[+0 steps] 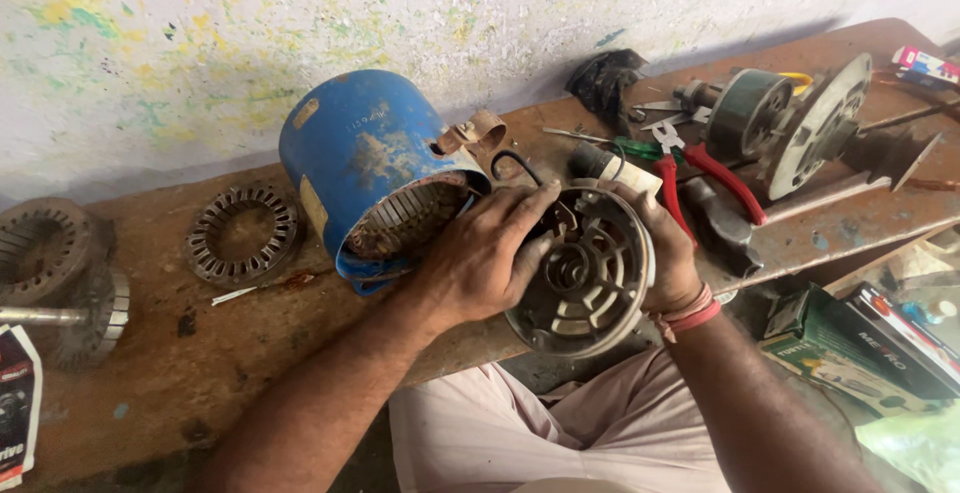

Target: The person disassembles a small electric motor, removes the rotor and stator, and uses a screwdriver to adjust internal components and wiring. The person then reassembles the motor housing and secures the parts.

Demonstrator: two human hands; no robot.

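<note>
A round grey metal motor end cover [590, 278] with spiral vents is held at the workbench's front edge. My left hand [485, 253] grips its left rim, fingers curled over the top. My right hand [668, 253] holds its right rim from behind. Just left of the cover lies a blue cylindrical motor housing [360, 168] on its side, open end toward me, with stator windings showing inside. A black wire [515, 163] loops between housing and cover.
On the wooden workbench [250, 353]: a stator ring [243, 233] and a rotor with shaft [60, 293] at the left, red-handled pliers [710, 178], a second motor assembly [800, 123] at the right. Boxes [860, 348] lie low at the right. A paint-speckled wall stands behind.
</note>
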